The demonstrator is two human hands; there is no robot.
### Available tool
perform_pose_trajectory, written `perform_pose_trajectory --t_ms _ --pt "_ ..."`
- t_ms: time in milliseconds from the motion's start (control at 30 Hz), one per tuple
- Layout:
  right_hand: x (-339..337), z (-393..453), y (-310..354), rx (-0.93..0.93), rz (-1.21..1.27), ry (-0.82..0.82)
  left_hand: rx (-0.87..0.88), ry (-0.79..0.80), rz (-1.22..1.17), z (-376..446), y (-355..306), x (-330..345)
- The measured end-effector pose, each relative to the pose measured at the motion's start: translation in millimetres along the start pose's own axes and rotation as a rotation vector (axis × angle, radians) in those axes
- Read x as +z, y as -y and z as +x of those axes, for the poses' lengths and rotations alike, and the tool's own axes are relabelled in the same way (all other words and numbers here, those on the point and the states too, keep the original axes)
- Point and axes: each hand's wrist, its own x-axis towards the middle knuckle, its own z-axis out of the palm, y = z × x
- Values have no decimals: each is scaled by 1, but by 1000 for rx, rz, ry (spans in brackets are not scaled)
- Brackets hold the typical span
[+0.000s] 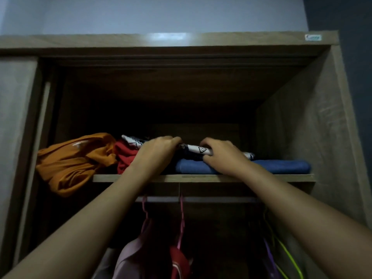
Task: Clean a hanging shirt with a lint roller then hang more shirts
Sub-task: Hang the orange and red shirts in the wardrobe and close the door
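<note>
Both hands' fingers clamped on patterned shirt [196,149], left hand [159,149], right hand [220,156], print unreadable

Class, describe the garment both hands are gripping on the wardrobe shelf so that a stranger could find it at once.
Start at the wooden wardrobe shelf above the hanging rail. On its right half lies a folded blue garment; the patterned garment sits on top of it, gripped by the left hand and right hand. It alone is white with dark geometric print; its neighbours are plain orange, red and blue.
</note>
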Motion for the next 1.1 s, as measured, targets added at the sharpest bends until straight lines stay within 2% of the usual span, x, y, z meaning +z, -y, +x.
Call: perform_pose_trajectory --t_ms 100,200,333,467,633,700,800,867,933,967,1000,1067,1100 --pt "-22 25 -8 78 -84 56 -37 29 17 10 12 -14" --pt "-33 31 -25 157 -211 196 -105 90 8 21 16 -12" --pt "-32 23 -38 112 -331 324 -133 210 87 26 3 10" --pt "-36 22 -46 96 -491 273 -94 264 46 32 -2 14" --pt "-66 2 -65 132 -729 223 -9 273 -137 47 -36 15" --pt "-73 -7 -68 158 -802 250 12 316 -216 52 -51 16" --pt "-72 -13 -70 243 -728 356 -20 529 -251 54 -64 12" --pt "-76 -12 -68 290 -566 399 -105 698 -280 54 -62 2" --pt "-80 -11 -61 311 -365 399 -206 879 -466 53 -58 -17" --pt "-79 -10 -57 290 -276 371 -219 918 -556 55 -57 -25" --pt "-76 -9 -54 254 -181 324 -230 890 -607 60 -57 -27" --pt "-66 -4 -47 170 -34 233 -248 717 -632 71 -60 -22" --pt "-61 -1 -45 123 -37 225 -248 635 -615 73 -62 -15"
